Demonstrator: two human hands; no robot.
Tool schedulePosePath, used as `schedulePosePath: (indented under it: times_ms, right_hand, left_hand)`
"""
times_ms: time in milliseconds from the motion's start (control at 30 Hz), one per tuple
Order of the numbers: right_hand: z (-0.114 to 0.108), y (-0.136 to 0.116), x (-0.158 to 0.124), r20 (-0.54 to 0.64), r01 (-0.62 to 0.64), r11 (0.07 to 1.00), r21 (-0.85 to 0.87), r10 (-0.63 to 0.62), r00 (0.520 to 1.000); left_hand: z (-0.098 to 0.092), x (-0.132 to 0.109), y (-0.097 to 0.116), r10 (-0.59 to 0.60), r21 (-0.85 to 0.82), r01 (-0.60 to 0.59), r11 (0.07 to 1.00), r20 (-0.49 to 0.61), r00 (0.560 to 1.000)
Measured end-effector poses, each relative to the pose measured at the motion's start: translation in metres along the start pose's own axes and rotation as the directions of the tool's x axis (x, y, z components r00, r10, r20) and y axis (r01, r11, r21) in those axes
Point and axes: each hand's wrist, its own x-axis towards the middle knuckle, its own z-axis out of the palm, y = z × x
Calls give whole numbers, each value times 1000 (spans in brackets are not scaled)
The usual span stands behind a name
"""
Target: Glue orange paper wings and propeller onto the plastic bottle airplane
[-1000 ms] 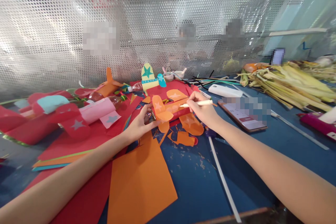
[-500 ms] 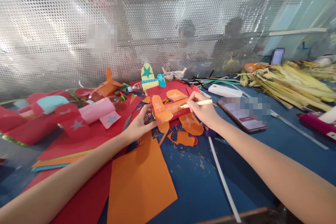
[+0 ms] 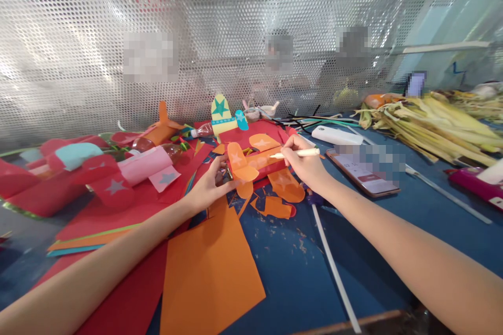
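Observation:
An orange-and-red paper airplane (image 3: pixel 245 173) lies on its side-to-side axis at the middle of the table, with pale stars on its wing and tail pieces. My left hand (image 3: pixel 208 184) is closed round its tail end, thumb near and fingers behind. In my right hand (image 3: pixel 302 161) a white marker pen (image 3: pixel 312 152) is pinched, its tip on or just above the orange strip along the plane's body. Close below lie orange paper scraps (image 3: pixel 274 207). A large orange sheet (image 3: pixel 212 272) is spread in front of my left hand.
Other paper planes, one with pink paper (image 3: pixel 145 165), crowd the left over red sheets (image 3: pixel 129 277). A phone (image 3: pixel 363 170) and a white rod (image 3: pixel 334 267) lie to the right. Dried husks (image 3: pixel 436 125) are piled far right. A perforated metal screen (image 3: pixel 236 26) stands behind.
The marker pen and my right hand have shifted very slightly along the plane's body. My left hand and the plane stay in place.

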Motion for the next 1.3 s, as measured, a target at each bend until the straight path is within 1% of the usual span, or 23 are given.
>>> schedulePosePath:
  times_ms: [167,367,467,567,933,1100,1300]
  right_hand:
    - [0,1,0,-2,10,1000,-2,-10,1000]
    - [-1,1,0,13,10,1000,-30,-10,1000]
    - [-1,1,0,5,9,999,-37,-9,1000]
    - [0,1,0,21,4,999,-32,-4,1000]
    - [0,1,0,3,0,999,-37,0,1000]
    - [0,1,0,6,5,1000,3,-5,1000]
    - [-1,-1,0,5,16,1000,-14,-16,1000]
  left_hand:
    - [0,0,0,16,-6,-16,1000,5,1000]
    - [0,0,2,-11,17,11,1000,6,1000]
    - [0,0,3,-3,8,3,1000,1,1000]
    - [0,0,3,3,5,-3,1000,-1,1000]
    - [1,0,2,-4,-22,4,1000,3,1000]
    - [1,-1,5,-16,-27,16,999,5,1000]
    - [1,0,4,-10,-18,10,1000,6,1000]
